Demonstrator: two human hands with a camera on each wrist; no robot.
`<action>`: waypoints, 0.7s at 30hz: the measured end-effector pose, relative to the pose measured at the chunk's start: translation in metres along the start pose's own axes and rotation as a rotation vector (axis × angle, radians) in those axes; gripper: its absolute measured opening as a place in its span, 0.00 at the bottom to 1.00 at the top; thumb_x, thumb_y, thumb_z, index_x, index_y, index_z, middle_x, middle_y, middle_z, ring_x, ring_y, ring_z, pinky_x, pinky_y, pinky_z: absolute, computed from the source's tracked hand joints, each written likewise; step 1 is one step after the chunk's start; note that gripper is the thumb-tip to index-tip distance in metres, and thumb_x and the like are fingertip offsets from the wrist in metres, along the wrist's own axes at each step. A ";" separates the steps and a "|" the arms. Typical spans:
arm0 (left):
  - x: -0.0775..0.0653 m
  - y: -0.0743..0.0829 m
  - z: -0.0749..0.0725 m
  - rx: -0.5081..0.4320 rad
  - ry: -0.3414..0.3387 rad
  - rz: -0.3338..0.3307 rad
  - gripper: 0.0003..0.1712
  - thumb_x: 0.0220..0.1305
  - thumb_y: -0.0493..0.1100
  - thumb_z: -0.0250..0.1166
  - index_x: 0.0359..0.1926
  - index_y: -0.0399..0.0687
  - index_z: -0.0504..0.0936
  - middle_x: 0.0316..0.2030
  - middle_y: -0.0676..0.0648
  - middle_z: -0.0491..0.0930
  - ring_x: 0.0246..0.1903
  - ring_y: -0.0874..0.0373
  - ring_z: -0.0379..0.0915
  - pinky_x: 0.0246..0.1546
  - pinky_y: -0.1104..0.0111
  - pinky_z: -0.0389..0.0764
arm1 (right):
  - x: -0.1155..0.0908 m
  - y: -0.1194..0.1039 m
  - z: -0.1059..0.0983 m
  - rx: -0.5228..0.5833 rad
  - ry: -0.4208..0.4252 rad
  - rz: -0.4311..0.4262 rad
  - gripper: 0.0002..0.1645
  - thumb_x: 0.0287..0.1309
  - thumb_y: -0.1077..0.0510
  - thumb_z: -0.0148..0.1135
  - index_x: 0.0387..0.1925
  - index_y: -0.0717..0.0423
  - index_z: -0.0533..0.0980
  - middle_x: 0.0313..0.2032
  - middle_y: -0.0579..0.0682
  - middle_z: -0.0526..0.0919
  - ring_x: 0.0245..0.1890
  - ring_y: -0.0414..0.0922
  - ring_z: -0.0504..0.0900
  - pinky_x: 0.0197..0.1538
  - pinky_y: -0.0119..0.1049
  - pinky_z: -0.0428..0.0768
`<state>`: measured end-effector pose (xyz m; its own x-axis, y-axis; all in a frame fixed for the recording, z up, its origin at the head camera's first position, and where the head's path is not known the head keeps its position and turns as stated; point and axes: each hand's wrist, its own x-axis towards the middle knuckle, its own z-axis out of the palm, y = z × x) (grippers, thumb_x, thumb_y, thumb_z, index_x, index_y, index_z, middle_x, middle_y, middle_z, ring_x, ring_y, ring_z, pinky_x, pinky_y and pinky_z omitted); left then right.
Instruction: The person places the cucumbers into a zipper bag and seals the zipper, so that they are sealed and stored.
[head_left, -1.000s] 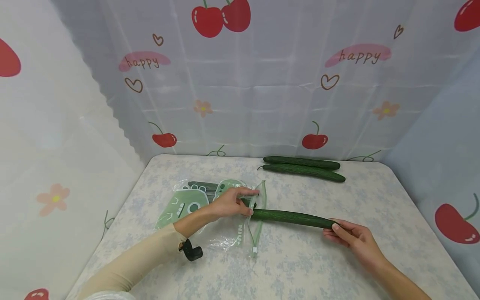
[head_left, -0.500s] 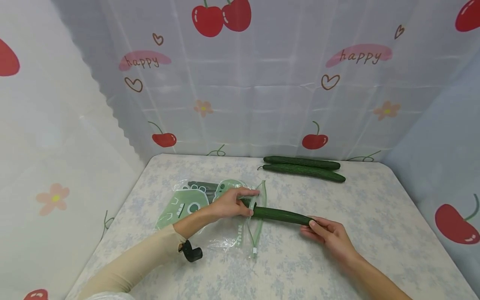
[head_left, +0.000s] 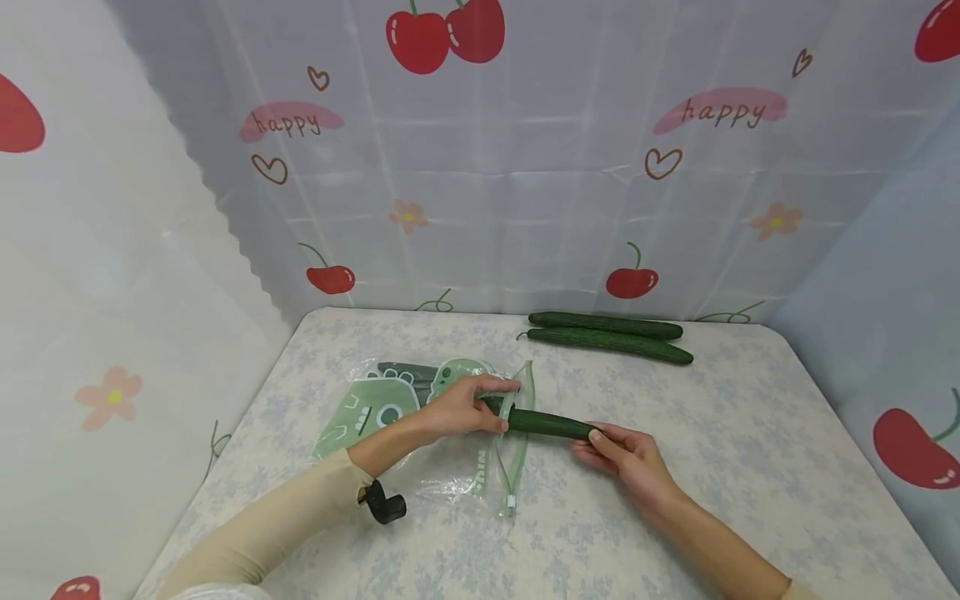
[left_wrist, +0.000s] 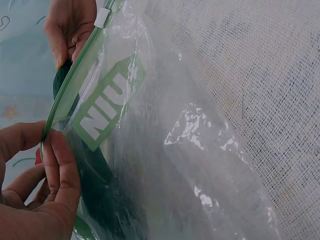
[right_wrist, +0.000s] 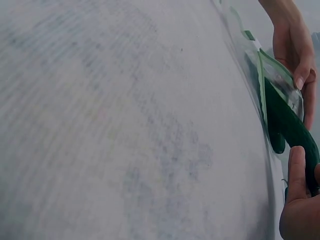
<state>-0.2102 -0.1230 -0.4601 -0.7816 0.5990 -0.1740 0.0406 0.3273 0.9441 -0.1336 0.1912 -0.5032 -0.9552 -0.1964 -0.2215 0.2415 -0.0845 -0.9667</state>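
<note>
A clear zip bag point(head_left: 450, 479) with green printing lies on the table, its mouth facing right. My left hand point(head_left: 461, 406) pinches the green rim at the mouth, as the left wrist view also shows. Between finger and thumb, my right hand point(head_left: 630, 462) grips the outer end of a long green cucumber point(head_left: 551, 423). That cucumber passes through the open mouth, with its other end inside the bag. Another cucumber point(right_wrist: 276, 142) shows at the mouth in the right wrist view. Deeper in the bag, a dark green cucumber point(head_left: 405, 369) is seen through the plastic.
Two more cucumbers, a rear one point(head_left: 603, 323) and a front one point(head_left: 611, 344), lie side by side at the back of the table point(head_left: 750, 400). A white slider point(head_left: 512, 501) sits at the near end of the bag's zip. Printed curtains surround the table.
My right hand has moved left, pushing the cucumber further into the bag, so less of it sticks out. My left hand has stayed at the bag's mouth.
</note>
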 end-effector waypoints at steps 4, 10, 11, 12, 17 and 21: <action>0.000 0.002 0.001 0.011 -0.003 0.000 0.42 0.66 0.35 0.75 0.80 0.48 0.72 0.80 0.41 0.67 0.21 0.58 0.71 0.30 0.70 0.71 | 0.005 0.000 0.008 0.003 -0.021 0.002 0.33 0.83 0.61 0.54 0.77 0.78 0.61 0.57 0.65 0.89 0.51 0.39 0.93 0.60 0.32 0.86; 0.000 0.003 0.000 0.030 -0.003 -0.004 0.42 0.66 0.36 0.74 0.80 0.50 0.72 0.77 0.40 0.70 0.22 0.57 0.73 0.29 0.69 0.71 | 0.014 0.001 0.025 0.019 -0.034 0.002 0.31 0.82 0.63 0.54 0.76 0.78 0.63 0.58 0.68 0.87 0.50 0.39 0.93 0.60 0.32 0.86; 0.000 0.003 -0.001 0.033 0.000 -0.005 0.42 0.66 0.37 0.75 0.80 0.50 0.72 0.77 0.40 0.71 0.22 0.57 0.73 0.29 0.69 0.71 | 0.016 0.002 0.028 0.017 -0.041 0.002 0.31 0.82 0.63 0.54 0.76 0.78 0.63 0.58 0.68 0.87 0.50 0.39 0.93 0.60 0.32 0.86; 0.000 0.002 -0.001 0.038 0.002 -0.006 0.42 0.66 0.37 0.75 0.79 0.50 0.72 0.77 0.40 0.71 0.22 0.57 0.73 0.29 0.69 0.71 | 0.017 0.002 0.032 0.019 -0.048 0.001 0.31 0.82 0.63 0.54 0.76 0.78 0.63 0.58 0.69 0.87 0.50 0.39 0.93 0.60 0.32 0.86; 0.000 0.002 -0.001 0.053 0.011 -0.014 0.42 0.66 0.38 0.75 0.79 0.51 0.73 0.76 0.42 0.72 0.24 0.59 0.78 0.31 0.70 0.74 | 0.025 0.004 0.046 0.043 -0.053 0.019 0.29 0.82 0.64 0.54 0.76 0.77 0.65 0.60 0.70 0.85 0.50 0.39 0.93 0.59 0.32 0.87; -0.001 0.004 -0.001 0.044 0.028 -0.029 0.42 0.65 0.37 0.76 0.79 0.51 0.74 0.70 0.41 0.80 0.27 0.61 0.83 0.35 0.70 0.79 | 0.030 0.005 0.054 0.062 -0.059 0.021 0.30 0.82 0.64 0.54 0.75 0.77 0.65 0.61 0.70 0.85 0.50 0.38 0.92 0.60 0.32 0.86</action>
<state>-0.2099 -0.1227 -0.4562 -0.7999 0.5683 -0.1929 0.0443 0.3765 0.9254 -0.1521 0.1324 -0.5082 -0.9386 -0.2556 -0.2317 0.2732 -0.1403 -0.9517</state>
